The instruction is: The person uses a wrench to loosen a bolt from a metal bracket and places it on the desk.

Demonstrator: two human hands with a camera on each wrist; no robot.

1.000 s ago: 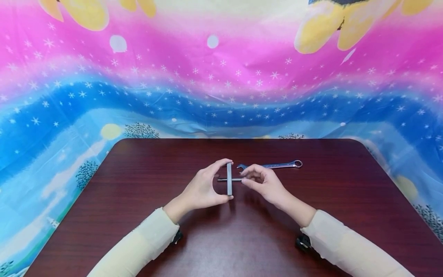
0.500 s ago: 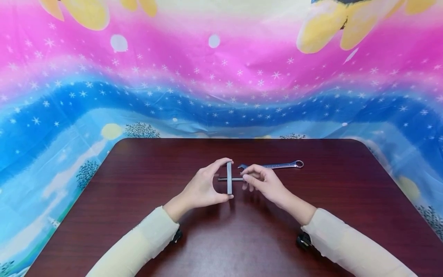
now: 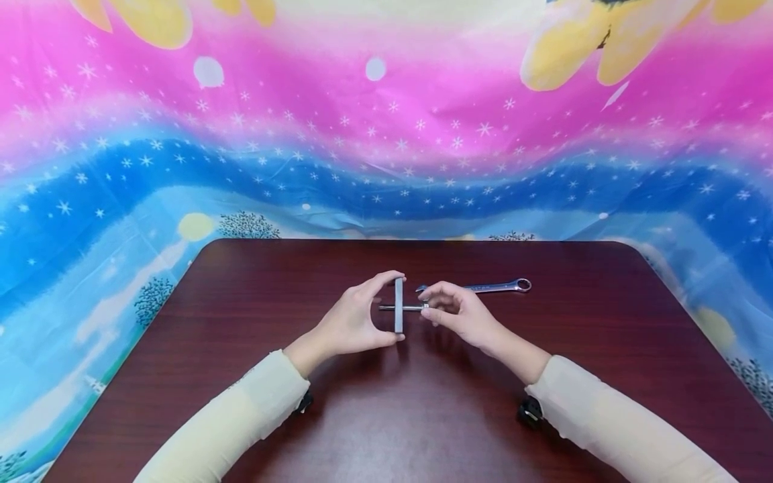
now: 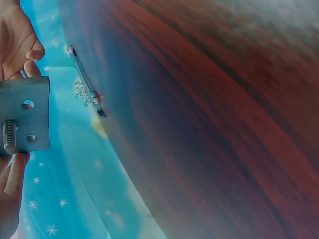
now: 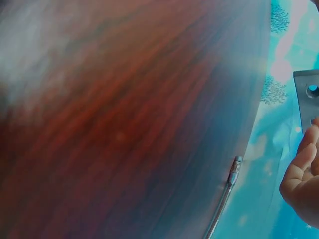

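In the head view my left hand (image 3: 350,318) holds a flat grey metal plate (image 3: 398,305) upright on edge, its fingertips on the far edge and thumb on the near edge. A bolt (image 3: 413,308) runs through the plate, lying level, its end projecting on the left side. With thumb and curled fingers my right hand (image 3: 474,322) pinches the bolt at its head, right of the plate. The left wrist view shows round holes in the plate (image 4: 37,117) and the threaded bolt (image 4: 10,135) sticking out. In the right wrist view the right hand (image 5: 305,184) is partly cut off.
A combination wrench (image 3: 498,287) lies on the dark wooden table (image 3: 272,268) just behind the right hand, its left end partly covered by the fingers. A patterned cloth (image 3: 386,134) hangs behind the table. Black wrist cameras (image 3: 530,410) sit under the sleeves.
The right fingers have shifted about the bolt, and its head now shows between them. The plate stays in the left hand. Both hands appear slightly higher in the view.
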